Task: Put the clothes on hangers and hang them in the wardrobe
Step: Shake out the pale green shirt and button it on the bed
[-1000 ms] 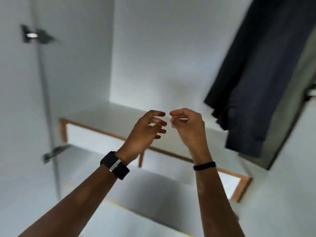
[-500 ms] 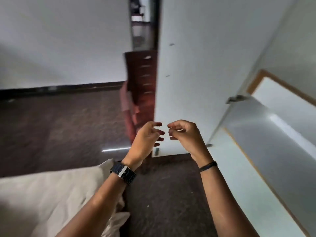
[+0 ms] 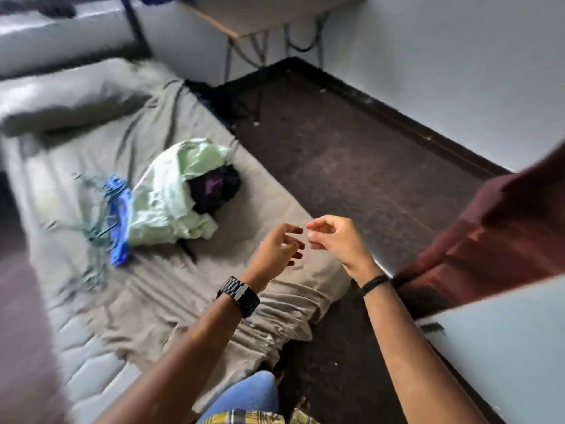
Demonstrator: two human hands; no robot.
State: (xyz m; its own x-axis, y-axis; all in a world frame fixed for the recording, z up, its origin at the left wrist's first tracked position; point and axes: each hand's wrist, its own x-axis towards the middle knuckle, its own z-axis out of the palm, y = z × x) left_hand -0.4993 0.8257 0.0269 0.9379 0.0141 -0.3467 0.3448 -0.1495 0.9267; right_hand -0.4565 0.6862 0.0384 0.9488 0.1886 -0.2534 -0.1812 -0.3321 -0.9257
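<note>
A heap of clothes lies on the mattress: a pale green garment [image 3: 171, 197] with a black and purple one [image 3: 214, 188] tucked into it. Just left of the heap lies a bundle of hangers, blue [image 3: 117, 221] and teal [image 3: 94, 228]. My left hand [image 3: 279, 252] and my right hand [image 3: 334, 240] hover side by side over the mattress's near corner, fingers loosely curled, fingertips almost touching, holding nothing. Both are well to the right of the clothes. The white wardrobe door [image 3: 501, 344] shows at the lower right.
The mattress [image 3: 91, 301] with a rumpled beige sheet lies on the dark carpet [image 3: 351, 154]. A pillow [image 3: 61, 99] rests at its far end. A desk with metal legs [image 3: 260, 32] stands at the back wall. A maroon panel [image 3: 495, 234] stands at the right.
The view has swung from the wardrobe's inside, past its door, round to the mattress and clothes. My hands have kept the same pose in front of me, still holding nothing.
</note>
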